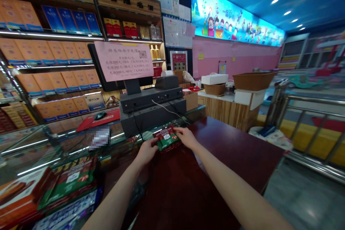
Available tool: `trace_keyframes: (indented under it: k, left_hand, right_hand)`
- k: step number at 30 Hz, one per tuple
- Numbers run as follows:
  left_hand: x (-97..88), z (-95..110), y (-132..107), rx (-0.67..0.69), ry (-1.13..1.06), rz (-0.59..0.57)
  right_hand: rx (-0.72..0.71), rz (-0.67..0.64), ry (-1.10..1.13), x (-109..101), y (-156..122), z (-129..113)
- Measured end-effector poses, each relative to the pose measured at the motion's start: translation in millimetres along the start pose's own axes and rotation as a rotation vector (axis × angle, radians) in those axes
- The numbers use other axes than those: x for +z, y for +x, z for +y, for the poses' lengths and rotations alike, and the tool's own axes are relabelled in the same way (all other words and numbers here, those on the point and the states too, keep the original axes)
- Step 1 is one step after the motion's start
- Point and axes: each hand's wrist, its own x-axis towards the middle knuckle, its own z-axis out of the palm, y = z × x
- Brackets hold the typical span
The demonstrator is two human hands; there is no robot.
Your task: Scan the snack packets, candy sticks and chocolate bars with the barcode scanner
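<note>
The left hand (147,151) and right hand (186,137) hold a red-and-green packet (167,139) between them, each grip narrowed on one end. The packet is at the far edge of the dark red surface (226,147), near the cash register (147,99); whether it rests there I cannot tell.

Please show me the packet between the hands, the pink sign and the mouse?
Green-and-red packet (167,140), head view: middle of its printed face.
Pink paper sign (126,61), head view: middle of the sheet.
Computer mouse (100,115), head view: top of its shell.
</note>
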Motion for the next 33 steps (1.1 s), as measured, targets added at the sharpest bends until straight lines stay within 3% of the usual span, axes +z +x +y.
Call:
trace_keyframes:
  k: [13, 33]
  left_hand:
    - [7.3, -20, 5, -0.012, -0.058, -0.012]
    - [14.8, -16, 9, 0.0, -0.108, 0.004]
  right_hand:
    - [0.015, -0.006, 0.082, 6, 1, 10]
    - [0.067, 0.059, 0.093, 8, 2, 13]
